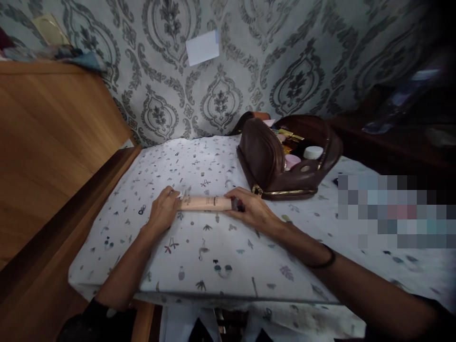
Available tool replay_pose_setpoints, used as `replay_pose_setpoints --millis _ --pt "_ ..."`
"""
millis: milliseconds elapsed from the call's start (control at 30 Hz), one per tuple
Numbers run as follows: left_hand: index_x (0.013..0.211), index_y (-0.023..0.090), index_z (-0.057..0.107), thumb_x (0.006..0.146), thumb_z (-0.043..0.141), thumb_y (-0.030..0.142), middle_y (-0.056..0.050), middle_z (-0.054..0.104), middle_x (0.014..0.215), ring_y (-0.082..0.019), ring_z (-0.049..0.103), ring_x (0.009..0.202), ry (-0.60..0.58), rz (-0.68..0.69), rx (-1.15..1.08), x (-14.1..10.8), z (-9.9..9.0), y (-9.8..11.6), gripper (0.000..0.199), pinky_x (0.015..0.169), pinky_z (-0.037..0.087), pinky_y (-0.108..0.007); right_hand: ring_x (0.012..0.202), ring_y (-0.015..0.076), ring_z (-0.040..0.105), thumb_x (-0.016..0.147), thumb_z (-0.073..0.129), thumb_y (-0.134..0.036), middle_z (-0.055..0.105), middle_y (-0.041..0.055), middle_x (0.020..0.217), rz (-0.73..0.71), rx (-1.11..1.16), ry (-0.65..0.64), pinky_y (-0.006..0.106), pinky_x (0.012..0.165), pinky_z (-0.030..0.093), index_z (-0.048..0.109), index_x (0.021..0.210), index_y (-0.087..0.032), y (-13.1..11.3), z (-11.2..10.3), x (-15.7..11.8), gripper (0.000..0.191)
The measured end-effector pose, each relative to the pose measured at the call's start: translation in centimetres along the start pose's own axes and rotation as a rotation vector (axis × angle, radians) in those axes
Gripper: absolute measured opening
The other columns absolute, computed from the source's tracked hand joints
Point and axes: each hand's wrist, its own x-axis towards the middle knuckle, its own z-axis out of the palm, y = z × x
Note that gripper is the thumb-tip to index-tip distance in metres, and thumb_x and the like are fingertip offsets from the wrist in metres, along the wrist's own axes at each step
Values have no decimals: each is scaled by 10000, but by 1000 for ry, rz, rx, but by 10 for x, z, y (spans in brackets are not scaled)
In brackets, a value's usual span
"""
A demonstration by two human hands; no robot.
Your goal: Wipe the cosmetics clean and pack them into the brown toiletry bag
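Note:
A beige tube with small dark print lies sideways just above the patterned white cloth. Its left end is in the closed fingers of my left hand, where a bit of something white also shows by the fingertips. At the other end, my right hand grips the tube around its dark cap. A dark band circles my right forearm.
An open brown bag stands behind my right hand, holding a white-lidded jar, a pink jar and gold packets. A wooden panel rises at left. Patterned wall behind; a clear bottle at the right back.

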Motion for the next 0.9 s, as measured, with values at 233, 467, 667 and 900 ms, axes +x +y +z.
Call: replay_pose_setpoints --millis 233,467,667,900 --pt "1194 160 619 999 403 168 -87 611 1027 -180 610 907 394 371 -157 -10 3 38 291 750 530 -282 836 212 656 835 676 -193 689 80 968 -55 -10 26 325 750 530 633 1066 -182 -2 4 -1 236" --pt "1299 119 533 985 433 99 -127 654 1033 -214 623 936 470 712 19 -15 12 73 331 766 563 -328 812 207 633 864 665 -223 677 68 894 -111 -17 44 319 726 518 637 985 -190 -6 7 -3 128" --pt "1218 101 586 962 433 57 -117 654 1001 -219 607 895 402 543 124 -14 12 44 301 636 520 -291 756 189 630 847 699 -245 681 64 908 -46 7 20 306 693 512 648 1017 -187 -4 5 -3 186" --pt "1164 188 622 973 384 109 -88 609 1147 -230 583 1059 20 132 156 -10 -4 21 316 694 496 -303 700 160 612 788 680 -138 664 51 934 15 82 43 280 638 508 650 1000 -193 -5 1 -2 221"
